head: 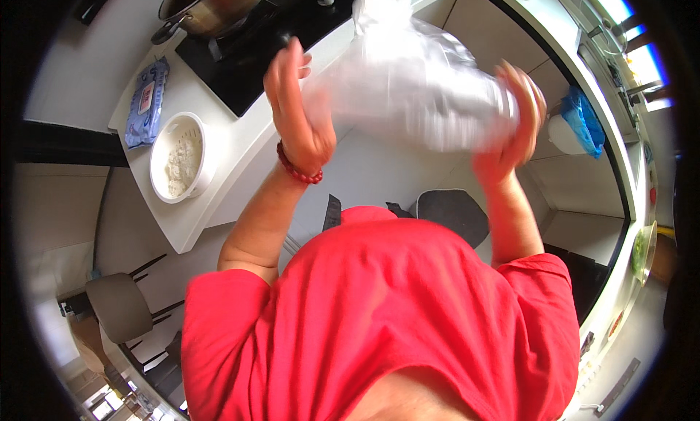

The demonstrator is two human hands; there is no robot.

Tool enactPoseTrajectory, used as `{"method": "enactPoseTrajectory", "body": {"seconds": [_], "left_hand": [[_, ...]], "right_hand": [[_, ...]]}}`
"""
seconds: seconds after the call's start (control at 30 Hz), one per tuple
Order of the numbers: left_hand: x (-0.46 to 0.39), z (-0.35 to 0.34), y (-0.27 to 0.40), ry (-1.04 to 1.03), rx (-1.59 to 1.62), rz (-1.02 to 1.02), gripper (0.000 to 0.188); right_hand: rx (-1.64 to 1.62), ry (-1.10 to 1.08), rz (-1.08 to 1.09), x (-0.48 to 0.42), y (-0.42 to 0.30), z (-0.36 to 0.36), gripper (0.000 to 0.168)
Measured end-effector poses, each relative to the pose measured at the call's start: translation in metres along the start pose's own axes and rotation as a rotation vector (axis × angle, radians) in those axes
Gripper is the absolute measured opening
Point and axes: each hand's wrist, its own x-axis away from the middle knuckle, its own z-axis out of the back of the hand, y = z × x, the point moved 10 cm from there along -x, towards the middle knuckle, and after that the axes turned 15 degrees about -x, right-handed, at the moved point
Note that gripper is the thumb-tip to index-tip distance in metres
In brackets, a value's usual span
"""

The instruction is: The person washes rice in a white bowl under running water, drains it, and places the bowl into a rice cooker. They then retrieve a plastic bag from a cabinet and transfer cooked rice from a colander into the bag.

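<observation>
A clear plastic bag (404, 87), blurred by motion, spreads between my two hands above the floor, its top near the counter edge. My left hand (301, 103), with a red bead bracelet at the wrist, is upright at the bag's left side, its fingers extended; the blur hides whether it grips the film. My right hand (514, 114) curves round the bag's right end, fingers bent against the plastic. To the left of my left hand, a white perforated plastic basket (202, 158) with a white floury substance (183, 166) inside stands on the counter.
A steel pot (219, 8) sits on the black cooktop (246, 65). Beside the basket lies a blue wipes pack (146, 101). On the right are a white bin with a blue liner (582, 123) and a curved counter edge (620, 164). A grey chair (117, 306) stands lower left.
</observation>
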Motion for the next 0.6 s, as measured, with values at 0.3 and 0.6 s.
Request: {"method": "enactPoseTrajectory", "body": {"seconds": [0.3, 0.6], "left_hand": [[0.188, -0.126, -0.1, -1.134, 0.046, 0.302, 0.017], [0.249, -0.129, -0.091, -1.213, 0.105, 0.418, 0.033]], "right_hand": [[0.028, -0.428, -1.309, 0.211, 0.13, -0.03, 0.01], [-0.062, -0.661, -1.317, 0.26, 0.112, -0.065, 0.012]]}}
